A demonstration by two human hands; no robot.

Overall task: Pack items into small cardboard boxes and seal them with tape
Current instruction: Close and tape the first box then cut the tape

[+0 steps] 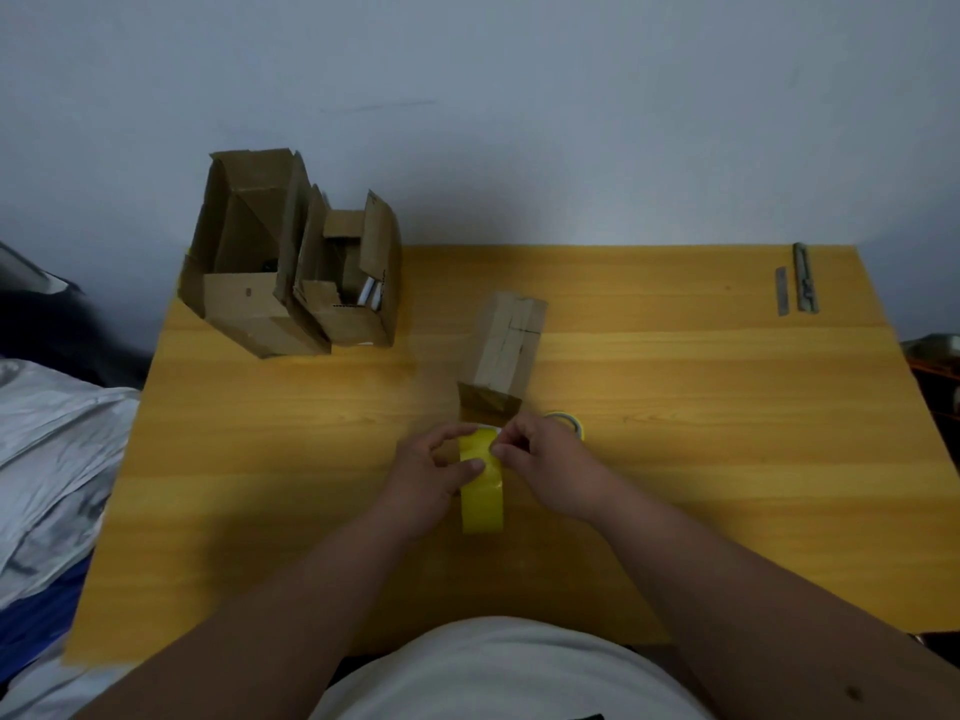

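Observation:
A roll of yellow tape [482, 498] stands on edge above the wooden table [675, 407], between my two hands. My left hand [434, 472] grips the roll from the left, thumb on its face. My right hand [545, 459] pinches the tape's top edge with fingertips. Just beyond the hands lies a small closed cardboard box [506, 345], its near end flap hanging down. A second, smaller tape roll [569, 422] lies flat behind my right hand, partly hidden.
Two open cardboard boxes [249, 262] [353, 283] stand at the table's back left corner, the right one with items inside. Two metal strips [797, 283] lie at the back right. Grey plastic bags [52, 449] pile up left of the table.

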